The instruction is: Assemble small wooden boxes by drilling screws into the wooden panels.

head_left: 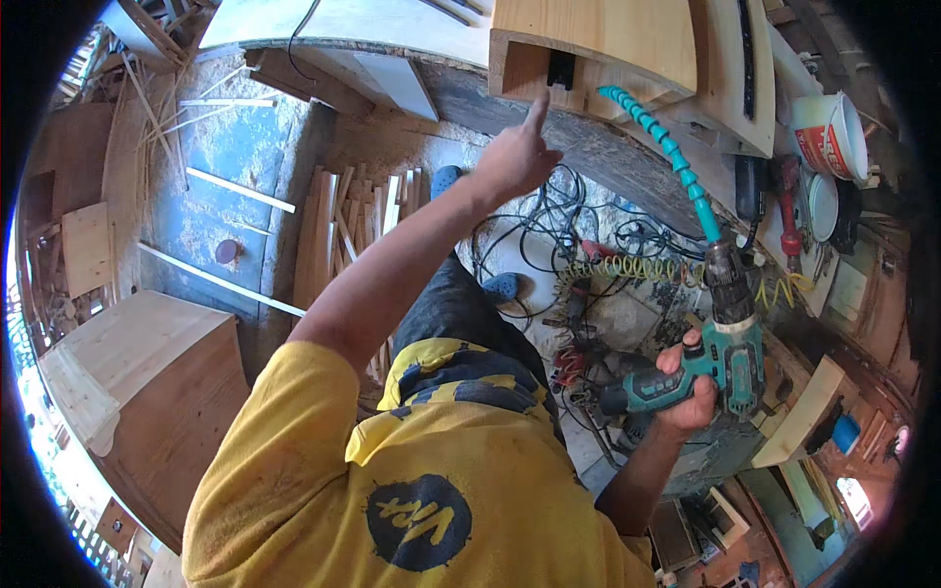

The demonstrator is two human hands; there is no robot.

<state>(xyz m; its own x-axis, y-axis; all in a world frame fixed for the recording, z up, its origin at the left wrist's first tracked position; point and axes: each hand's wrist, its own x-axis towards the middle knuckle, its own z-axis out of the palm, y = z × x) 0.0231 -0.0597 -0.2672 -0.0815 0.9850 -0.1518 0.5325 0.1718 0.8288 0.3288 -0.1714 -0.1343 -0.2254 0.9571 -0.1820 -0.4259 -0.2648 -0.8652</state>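
Note:
My right hand [691,397] is wrapped round the grip of a teal and black cordless drill [737,358], held out at my right. From its chuck a teal segmented flexible shaft [676,157] curves up and left, its tip near the opening of a pale wooden box [598,44]. Inside that opening a black metal slide or bracket [561,69] shows. My left hand [518,152] reaches forward with the index finger stretched toward this black piece and the thumb apart. The other fingers are curled, and I see nothing held in them.
The box rests on a workbench [441,88]. Tangled cables [549,225] and a coiled yellow air hose [637,267] lie below. Wood strips [343,216] stand at left, near a wooden cabinet [157,392]. A white bucket [828,137] is at the far right.

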